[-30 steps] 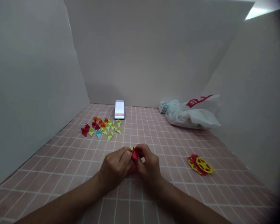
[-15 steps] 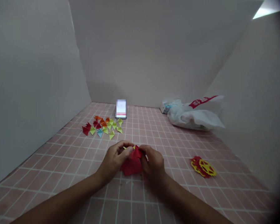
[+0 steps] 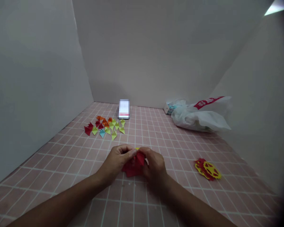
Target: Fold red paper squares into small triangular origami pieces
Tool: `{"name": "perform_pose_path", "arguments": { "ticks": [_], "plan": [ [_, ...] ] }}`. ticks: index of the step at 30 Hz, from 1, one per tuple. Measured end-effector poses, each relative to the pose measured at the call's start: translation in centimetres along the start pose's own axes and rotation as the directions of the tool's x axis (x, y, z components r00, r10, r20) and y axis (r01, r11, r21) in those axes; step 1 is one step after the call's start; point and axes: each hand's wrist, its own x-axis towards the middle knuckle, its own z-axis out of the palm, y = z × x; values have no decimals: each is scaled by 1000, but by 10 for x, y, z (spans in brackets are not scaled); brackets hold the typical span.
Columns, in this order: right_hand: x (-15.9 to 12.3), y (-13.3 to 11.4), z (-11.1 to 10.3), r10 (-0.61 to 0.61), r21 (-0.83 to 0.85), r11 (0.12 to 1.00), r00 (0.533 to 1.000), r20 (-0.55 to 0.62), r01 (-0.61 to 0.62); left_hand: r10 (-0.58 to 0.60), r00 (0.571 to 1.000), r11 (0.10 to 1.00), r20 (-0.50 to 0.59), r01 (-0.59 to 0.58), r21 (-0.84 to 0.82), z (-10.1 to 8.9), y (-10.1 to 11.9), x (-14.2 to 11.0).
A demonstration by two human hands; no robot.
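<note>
Red folded paper (image 3: 140, 158) is pinched between my two hands, low in the middle of the view. My left hand (image 3: 118, 161) is closed on its left side, thumb on top. On the right side, the fingers of my right hand (image 3: 154, 162) are curled and closed on it. A small yellow edge (image 3: 137, 148) shows behind the fingertips. Beneath the fold lies a wider red part (image 3: 133, 170); whether it is one piece with the fold I cannot tell. The fingers hide much of the paper.
Several small folded paper pieces (image 3: 108, 126) in red, orange, yellow and blue lie at the left. A lit phone (image 3: 124, 109) stands near the back wall. At the right are a white plastic bag (image 3: 198, 118), a small box (image 3: 167, 108) and red and yellow cut-outs (image 3: 207, 170).
The red peak between my fingers has tipped down to the right, and my right fingers have moved slightly left over it. The view has shifted a little.
</note>
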Motion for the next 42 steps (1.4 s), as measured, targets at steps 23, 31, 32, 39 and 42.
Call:
{"name": "perform_pose_path", "arguments": {
  "ticks": [23, 31, 32, 39, 42],
  "plan": [
    [6, -2, -4, -117, -90, 989, 992, 40, 121, -66, 998, 997, 6, 66, -39, -3, 1, 3],
    [3, 0, -4, -88, -69, 993, 992, 88, 94, -89, 996, 996, 24, 89, -1, -6, 2, 4],
    [3, 1, -4, -57, -31, 998, 994, 93, 60, -96, 995, 995, 24, 97, -12, -7, 2, 5],
    [-1, 4, -3, 89, 125, 988, 994, 60, -96, -61, 997, 993, 44, 65, -99, -5, 1, 4],
    [-2, 3, -2, 92, 150, 984, 995, 46, -98, -39, 999, 997, 36, 41, -71, -5, 1, 4]
  ]
}}
